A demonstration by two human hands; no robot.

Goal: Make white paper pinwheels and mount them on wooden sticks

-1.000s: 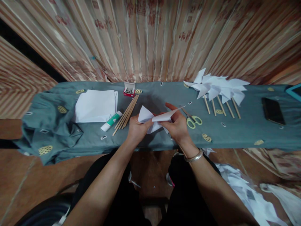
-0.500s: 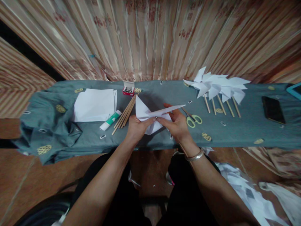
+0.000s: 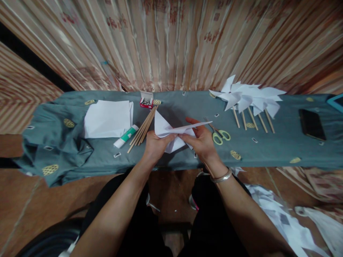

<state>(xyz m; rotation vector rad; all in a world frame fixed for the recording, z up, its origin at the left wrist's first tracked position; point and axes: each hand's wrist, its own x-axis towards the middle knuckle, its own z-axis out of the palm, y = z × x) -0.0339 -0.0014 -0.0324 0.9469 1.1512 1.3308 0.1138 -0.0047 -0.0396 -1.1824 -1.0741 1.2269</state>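
A folded white paper pinwheel [image 3: 163, 125] is held over the middle of the cloth-covered table, its blades sticking out to the sides. My left hand [image 3: 155, 145] is closed on its left side, thumb pressed at the centre. From the right, my right hand [image 3: 202, 142] grips it too, its thumb meeting the left one there. The thumbs hide the pinwheel's centre. Thin wooden sticks [image 3: 143, 128] lie just left of my left hand, beside a green-and-white glue stick [image 3: 125, 136]. Scissors with pale green handles [image 3: 221, 136] rest right of my right hand.
White paper sheets [image 3: 108, 119] lie at the left, and a small open red box [image 3: 146, 101] with metal pins stands at the back. Several pinwheels on sticks [image 3: 249, 96] lie at the back right, near a dark phone [image 3: 312, 124]. Paper scraps [image 3: 278, 210] are on the floor.
Both thumbs have closed in over the pinwheel's centre, covering the small metal pin head seen there before. Otherwise the hands and the paper have hardly moved.
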